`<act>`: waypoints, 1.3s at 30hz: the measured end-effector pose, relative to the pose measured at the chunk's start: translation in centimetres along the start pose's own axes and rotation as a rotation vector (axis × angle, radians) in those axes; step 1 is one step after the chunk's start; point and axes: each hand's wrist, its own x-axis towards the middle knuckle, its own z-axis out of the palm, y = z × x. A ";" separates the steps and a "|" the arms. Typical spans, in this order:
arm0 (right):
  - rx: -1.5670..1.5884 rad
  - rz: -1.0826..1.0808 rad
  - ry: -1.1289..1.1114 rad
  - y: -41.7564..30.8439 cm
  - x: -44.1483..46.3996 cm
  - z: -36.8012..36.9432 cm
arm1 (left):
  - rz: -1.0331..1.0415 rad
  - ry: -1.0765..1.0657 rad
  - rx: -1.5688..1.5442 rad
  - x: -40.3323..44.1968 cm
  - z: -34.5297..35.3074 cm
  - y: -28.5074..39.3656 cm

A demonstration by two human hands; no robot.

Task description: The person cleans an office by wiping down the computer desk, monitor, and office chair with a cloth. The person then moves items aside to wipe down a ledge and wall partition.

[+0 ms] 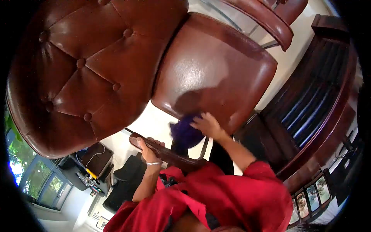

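Your left hand [148, 152] grips the armrest [170, 155], your right hand [209, 126] the purple cloth [186, 133] — loose folds hanging beside the seat [220, 69] could snag underneath.

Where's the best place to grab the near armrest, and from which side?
Probably near its rounded end by the backrest, with the left hand coming from the person's side. The armrest is slim there, with a gap to the seat, so fingers can wrap it.
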 end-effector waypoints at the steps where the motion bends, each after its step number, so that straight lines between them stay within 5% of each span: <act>1: 0.012 -0.086 0.108 2.1 1.3 -2.2 | 0.011 0.000 0.001 0.2 0.0 -0.2; 3: 0.436 0.253 0.039 6.9 1.7 -4.6 | 0.028 -0.030 -0.015 0.3 -0.3 -0.1; 5: 0.038 0.390 0.490 12.8 -2.3 -5.8 | 0.014 -0.035 -0.063 -0.1 0.2 0.1; 6: 0.378 0.793 0.592 13.7 -4.3 -6.6 | 0.006 -0.034 -0.053 -0.1 0.5 0.1; 7: 0.009 0.799 0.798 16.0 -5.7 -7.3 | 0.033 -0.029 -0.048 -0.3 0.7 0.1; 10: 0.045 1.148 0.983 17.9 -8.1 -1.9 | 0.045 -0.072 -0.058 -0.1 0.3 0.0; 12: 0.219 1.275 0.898 9.9 -7.6 2.9 | 0.039 -0.030 -0.062 -0.1 0.5 0.0; 13: 0.331 1.351 0.670 4.3 -7.7 0.6 | 0.064 0.011 -0.029 -0.2 0.8 0.0; 15: 0.801 1.447 0.534 -4.6 -8.7 5.4 | 0.033 0.014 -0.054 -0.3 1.1 0.2; 16: 0.383 1.323 0.650 -9.6 -9.8 13.9 | 0.035 0.016 -0.059 -0.1 1.0 0.1; 17: 0.370 1.323 0.660 -11.3 -11.0 13.0 | 0.033 0.004 -0.068 -0.2 0.6 0.1; 20: 1.744 1.349 0.636 -9.3 -9.6 3.6 | 0.024 -0.003 -0.093 1.8 -0.4 -0.7; 21: 1.708 1.243 0.846 -7.1 -7.7 -6.1 | 0.050 0.003 -0.085 1.5 0.2 -0.5; 22: 1.578 1.021 0.850 -4.7 -7.3 -7.5 | 0.070 0.016 -0.066 0.9 0.3 -0.3; 24: 0.803 0.735 0.980 0.7 -3.8 -16.0 | 0.105 -0.006 -0.081 1.3 -0.2 -0.7; 25: 0.703 0.566 1.141 4.0 -1.5 -21.0 | 0.143 -0.012 -0.088 1.5 -0.1 -1.0; 28: 0.038 0.459 1.240 13.7 6.1 -32.1 | 0.117 0.006 -0.116 0.4 0.7 -0.3; 29: -0.059 0.489 1.091 15.8 7.7 -35.3 | 0.106 0.011 -0.139 0.4 0.9 -0.3; 30: -0.143 0.520 0.932 17.3 8.5 -36.8 | 0.091 0.027 -0.149 0.3 0.7 -0.4; 33: -0.292 0.579 0.962 18.7 5.8 -34.7 | 0.076 0.047 -0.173 1.3 0.2 -0.9; 35: -0.330 0.580 1.187 22.6 2.0 -30.7 | 0.037 0.066 -0.226 2.5 -0.1 -1.8; 38: -0.193 1.040 0.695 23.4 -5.6 -29.6 | 0.139 0.153 -0.154 5.3 -0.7 -4.5; 39: 0.061 0.940 0.731 25.5 -8.7 -26.7 | 0.019 -0.023 -0.229 1.8 0.1 -1.0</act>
